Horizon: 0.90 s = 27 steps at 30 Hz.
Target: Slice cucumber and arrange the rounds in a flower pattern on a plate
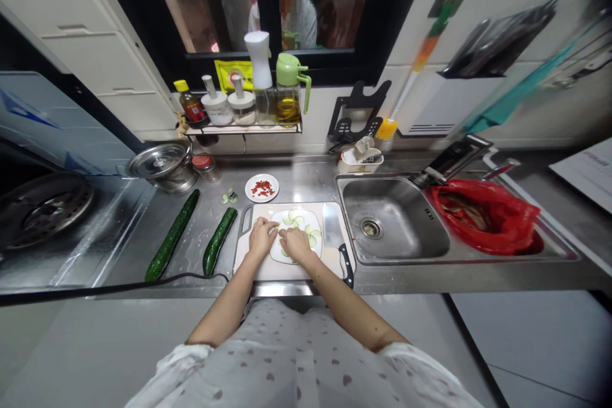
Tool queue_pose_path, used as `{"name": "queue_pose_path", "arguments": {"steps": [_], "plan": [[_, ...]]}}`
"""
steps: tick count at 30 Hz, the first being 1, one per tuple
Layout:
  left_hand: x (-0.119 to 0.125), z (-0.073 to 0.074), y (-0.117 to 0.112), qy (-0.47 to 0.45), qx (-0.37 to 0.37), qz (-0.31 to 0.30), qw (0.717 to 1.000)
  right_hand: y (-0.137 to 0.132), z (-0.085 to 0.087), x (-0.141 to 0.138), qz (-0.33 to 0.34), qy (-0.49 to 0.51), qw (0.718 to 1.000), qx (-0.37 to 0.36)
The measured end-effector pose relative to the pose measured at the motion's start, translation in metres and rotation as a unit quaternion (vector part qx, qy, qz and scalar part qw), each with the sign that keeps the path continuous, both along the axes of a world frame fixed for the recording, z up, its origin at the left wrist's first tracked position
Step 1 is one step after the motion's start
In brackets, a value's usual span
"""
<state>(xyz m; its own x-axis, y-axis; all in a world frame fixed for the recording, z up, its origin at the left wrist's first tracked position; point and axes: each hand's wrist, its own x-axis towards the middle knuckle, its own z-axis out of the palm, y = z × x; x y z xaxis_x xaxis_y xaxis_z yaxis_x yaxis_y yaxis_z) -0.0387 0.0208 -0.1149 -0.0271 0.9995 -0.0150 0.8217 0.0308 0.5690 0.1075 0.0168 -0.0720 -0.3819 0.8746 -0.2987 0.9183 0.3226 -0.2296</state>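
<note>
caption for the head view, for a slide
Left hand and right hand at a plate of cucumber slices, knife beside it on the cutting board.

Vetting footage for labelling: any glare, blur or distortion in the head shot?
Head view: bright glare on the steel counter just behind the cutting board; head view: wide-angle stretch and smearing toward the right, plain on the teal item; head view: top-right corner darkens; head view: left hand, right hand and white plate look fairly clear.
</note>
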Motion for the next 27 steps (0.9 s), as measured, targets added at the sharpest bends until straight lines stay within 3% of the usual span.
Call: {"name": "queue_pose_path", "arguments": {"steps": [21, 27], "plan": [[0.004, -0.004, -0.003, -0.019, 0.019, 0.023, 0.999, -0.003, 0.003, 0.0, -0.009, 0.026, 1.0, 0.005], [-0.006, 0.0, -0.01, -0.062, 0.029, 0.143, 0.987, -0.007, 0.0, 0.016, -0.06, 0.095, 0.993, 0.03]]}}
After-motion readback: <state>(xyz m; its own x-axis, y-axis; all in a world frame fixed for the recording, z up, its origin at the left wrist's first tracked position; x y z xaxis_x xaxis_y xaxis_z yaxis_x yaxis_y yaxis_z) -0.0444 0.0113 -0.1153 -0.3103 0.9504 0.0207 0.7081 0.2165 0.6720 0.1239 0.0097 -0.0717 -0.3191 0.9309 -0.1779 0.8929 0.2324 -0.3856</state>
